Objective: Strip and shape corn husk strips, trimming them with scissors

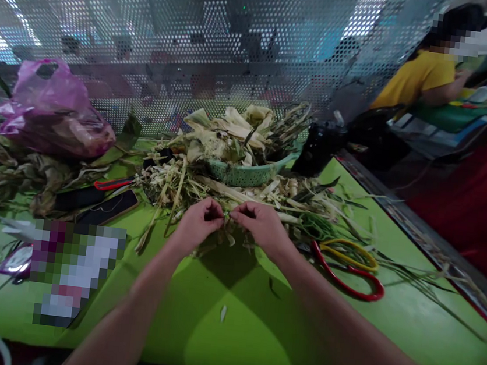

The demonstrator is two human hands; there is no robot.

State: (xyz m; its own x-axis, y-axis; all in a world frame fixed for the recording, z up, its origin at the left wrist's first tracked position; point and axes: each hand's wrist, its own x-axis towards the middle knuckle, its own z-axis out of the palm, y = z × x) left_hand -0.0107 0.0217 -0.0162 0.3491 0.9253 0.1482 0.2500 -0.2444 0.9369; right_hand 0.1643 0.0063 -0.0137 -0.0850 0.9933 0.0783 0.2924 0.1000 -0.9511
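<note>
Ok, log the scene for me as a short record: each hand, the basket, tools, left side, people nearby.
Left hand: thumb and finger pinched, close to the right hand's fingertips; anything held is too small to identify
Right hand: likewise pinched, above the green table
Basket: green, heaped with dry husks; scraps around it
Tools: scissors with red and yellow loops, right of the hands
Left side: purple bag
People nearby: one person, yellow top, upper right
</note>
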